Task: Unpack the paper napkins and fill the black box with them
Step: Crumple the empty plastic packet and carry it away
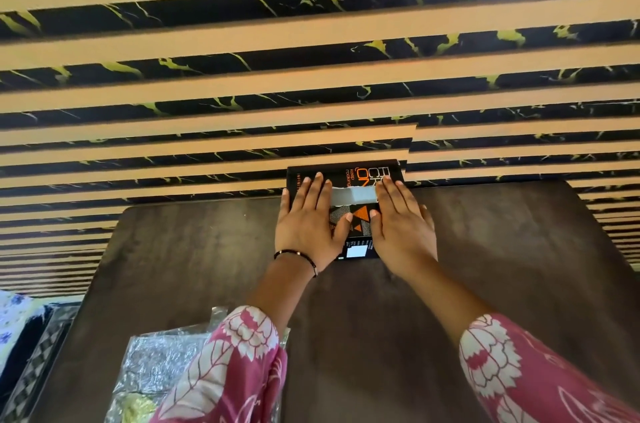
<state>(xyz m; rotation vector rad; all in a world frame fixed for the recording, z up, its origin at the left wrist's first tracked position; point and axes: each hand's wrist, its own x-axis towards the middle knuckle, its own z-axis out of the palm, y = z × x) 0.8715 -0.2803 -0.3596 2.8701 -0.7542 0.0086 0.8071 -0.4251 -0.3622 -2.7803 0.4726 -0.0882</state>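
Head view | clear wrapper (162,363) lies near-left on table (485,232) | left hand (308,225) flat, fingers spread on black box (346,177) at far edge | white napkins (353,196) peek through slot | right hand (403,232) flat too | risk: pressing could push box off

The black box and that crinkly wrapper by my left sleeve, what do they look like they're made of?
The black box looks like printed cardboard, matte: flat panels, crisp edges, orange print. The wrapper looks like thin clear plastic film over something silvery: glossy and crinkled, though I can't be sure.

Pink sleeves (242,363) with white floral print; black beaded bracelet (298,254) on left wrist.
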